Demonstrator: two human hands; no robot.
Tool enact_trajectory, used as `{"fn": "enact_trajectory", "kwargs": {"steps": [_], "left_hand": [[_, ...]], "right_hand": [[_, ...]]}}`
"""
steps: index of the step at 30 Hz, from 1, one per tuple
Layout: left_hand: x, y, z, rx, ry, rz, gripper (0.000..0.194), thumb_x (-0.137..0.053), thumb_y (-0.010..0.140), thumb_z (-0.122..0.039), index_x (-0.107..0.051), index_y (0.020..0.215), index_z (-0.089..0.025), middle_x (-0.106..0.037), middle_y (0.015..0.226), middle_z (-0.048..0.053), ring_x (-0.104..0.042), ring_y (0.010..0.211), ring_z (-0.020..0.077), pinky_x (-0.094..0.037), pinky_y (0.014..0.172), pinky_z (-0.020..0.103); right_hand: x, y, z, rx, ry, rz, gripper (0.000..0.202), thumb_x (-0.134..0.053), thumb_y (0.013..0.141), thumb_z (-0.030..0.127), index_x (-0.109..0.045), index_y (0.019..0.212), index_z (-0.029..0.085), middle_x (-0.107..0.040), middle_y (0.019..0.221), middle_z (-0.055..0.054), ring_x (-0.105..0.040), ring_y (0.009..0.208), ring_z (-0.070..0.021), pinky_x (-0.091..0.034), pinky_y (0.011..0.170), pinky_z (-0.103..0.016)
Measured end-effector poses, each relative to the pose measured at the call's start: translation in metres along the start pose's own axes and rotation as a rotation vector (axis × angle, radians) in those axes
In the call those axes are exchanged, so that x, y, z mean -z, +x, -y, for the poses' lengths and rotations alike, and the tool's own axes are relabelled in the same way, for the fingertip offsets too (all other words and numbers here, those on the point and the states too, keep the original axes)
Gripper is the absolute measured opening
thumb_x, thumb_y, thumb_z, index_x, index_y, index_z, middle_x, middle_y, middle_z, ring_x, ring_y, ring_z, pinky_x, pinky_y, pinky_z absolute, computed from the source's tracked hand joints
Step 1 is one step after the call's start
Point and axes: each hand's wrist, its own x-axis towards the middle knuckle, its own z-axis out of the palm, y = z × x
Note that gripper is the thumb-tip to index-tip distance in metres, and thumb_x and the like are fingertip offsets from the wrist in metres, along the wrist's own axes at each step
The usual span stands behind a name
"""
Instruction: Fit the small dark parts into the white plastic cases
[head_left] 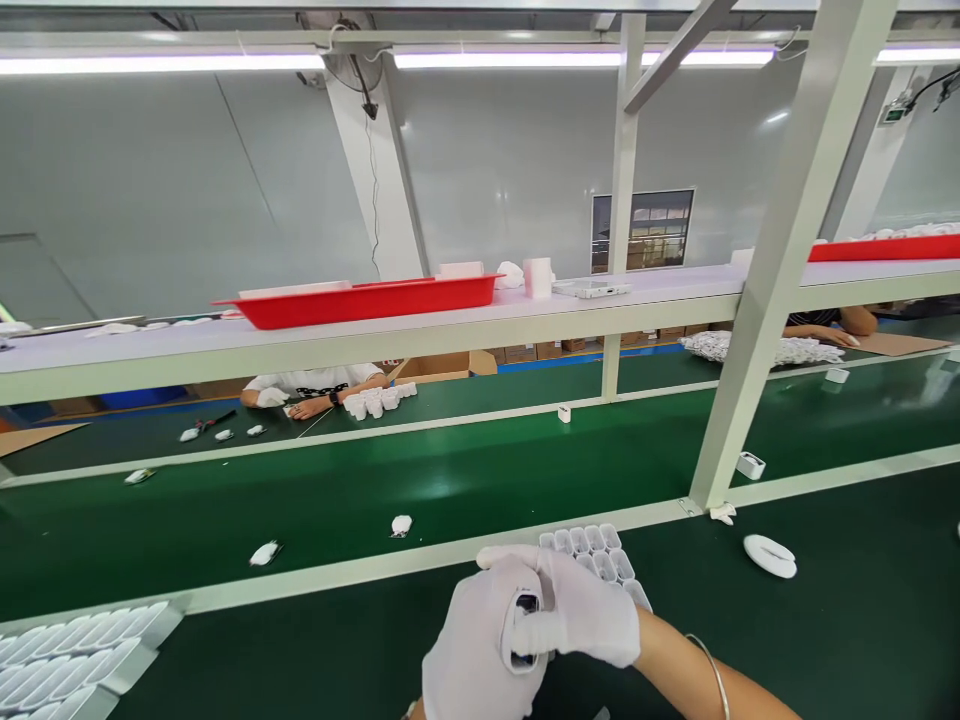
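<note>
Both of my hands wear white gloves and meet at the lower middle. My left hand [476, 645] is closed round a small white plastic housing [527, 603] with a dark opening facing right. My right hand [581, 605] is closed against the same housing, a digit across its opening and the other fingers over its top. What lies inside the housing is mostly hidden. Just behind my right hand sits a group of small white open cups [592, 540], partly covered by that hand.
White trays [82, 655] stand at lower left. Small white parts [264, 553] lie on the green conveyor [465, 470]. A white oval ring [769, 556] lies to the right, near a metal post [757, 290]. Red trays [375, 300] rest on the shelf above. Co-workers' hands [309, 407] show across the belt.
</note>
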Motion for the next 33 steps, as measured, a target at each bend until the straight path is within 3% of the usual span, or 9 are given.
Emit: {"fn": "enact_trajectory", "kwargs": {"steps": [5,8,12,15,18,21,26,29,33], "left_hand": [[-0.006,-0.001,0.006,0.009,-0.061,0.009,0.008,-0.063,0.068,-0.019,-0.058,0.070,-0.025,-0.060,0.067,0.001,-0.057,0.058,0.0183,-0.048,0.053,0.030],[-0.009,0.000,0.009,-0.012,-0.129,0.034,0.010,-0.064,0.068,-0.021,-0.055,0.070,-0.023,-0.060,0.066,0.000,-0.057,0.057,0.0175,-0.049,0.055,0.030],[-0.006,0.008,0.010,-0.040,-0.200,0.035,0.016,-0.066,0.069,-0.026,-0.052,0.074,-0.022,-0.060,0.071,0.001,-0.057,0.062,0.0165,-0.052,0.059,0.029],[-0.001,0.015,0.005,-0.026,-0.250,0.017,0.016,-0.066,0.072,-0.026,-0.050,0.074,-0.021,-0.059,0.070,-0.001,-0.055,0.062,0.0150,-0.051,0.060,0.028],[0.000,0.022,0.002,0.003,-0.250,0.025,0.011,-0.063,0.072,-0.018,-0.054,0.078,-0.020,-0.061,0.074,-0.001,-0.058,0.068,0.0159,-0.052,0.066,0.030],[-0.003,0.026,0.007,-0.009,-0.233,0.078,0.014,-0.056,0.073,-0.009,-0.057,0.084,-0.017,-0.063,0.080,0.002,-0.059,0.072,0.0172,-0.052,0.069,0.032],[-0.005,0.029,0.023,0.043,-0.065,0.084,0.060,-0.056,0.073,-0.003,-0.049,0.131,-0.017,-0.062,0.123,0.012,-0.062,0.108,0.0252,-0.050,0.096,0.040],[-0.002,0.032,0.032,0.128,0.233,0.258,0.050,-0.050,0.081,-0.006,-0.056,0.129,-0.019,-0.062,0.125,0.013,-0.063,0.113,0.0289,-0.048,0.099,0.044],[-0.011,0.040,0.039,0.096,0.419,0.536,0.038,-0.050,0.082,-0.009,-0.070,0.111,-0.022,-0.072,0.105,0.010,-0.068,0.105,0.0312,-0.050,0.094,0.044]], "right_hand": [[-0.009,-0.002,0.001,-0.004,-0.021,-0.098,0.057,-0.088,0.056,0.036,-0.071,0.109,0.024,-0.072,0.092,-0.001,-0.067,0.097,-0.0242,-0.052,0.093,-0.038],[-0.010,-0.002,-0.007,0.017,-0.044,-0.153,0.057,-0.083,0.061,0.046,-0.069,0.109,0.019,-0.070,0.090,-0.004,-0.064,0.097,-0.0265,-0.051,0.092,-0.041],[-0.006,-0.007,-0.008,-0.001,-0.288,-0.273,0.082,-0.077,0.068,0.050,-0.053,0.139,0.016,-0.066,0.107,-0.010,-0.061,0.103,-0.0296,-0.045,0.099,-0.049],[-0.005,-0.013,0.001,0.015,-0.650,-0.377,0.108,-0.088,0.054,0.043,-0.042,0.149,0.024,-0.057,0.122,-0.010,-0.058,0.104,-0.0306,-0.047,0.096,-0.047],[-0.008,-0.015,0.008,0.109,-0.837,-0.322,0.086,-0.088,0.057,0.037,-0.055,0.137,0.031,-0.052,0.123,-0.006,-0.058,0.102,-0.0259,-0.050,0.091,-0.039],[-0.010,-0.011,0.005,0.081,-0.785,-0.344,0.056,-0.079,0.069,0.024,-0.063,0.121,0.031,-0.052,0.118,-0.003,-0.060,0.096,-0.0194,-0.052,0.088,-0.033],[0.019,0.004,-0.016,0.177,-0.729,-0.449,0.052,-0.078,0.064,0.014,-0.062,0.113,0.022,-0.057,0.118,-0.006,-0.061,0.104,-0.0216,-0.050,0.097,-0.040],[0.044,0.022,-0.020,0.173,-0.703,-0.556,0.042,-0.077,0.069,0.015,-0.063,0.108,0.019,-0.062,0.108,-0.005,-0.063,0.097,-0.0210,-0.052,0.094,-0.042],[0.059,0.045,-0.008,0.142,-0.727,-0.601,0.025,-0.066,0.090,0.031,-0.064,0.108,0.015,-0.065,0.106,-0.005,-0.065,0.091,-0.0199,-0.056,0.082,-0.038]]}}
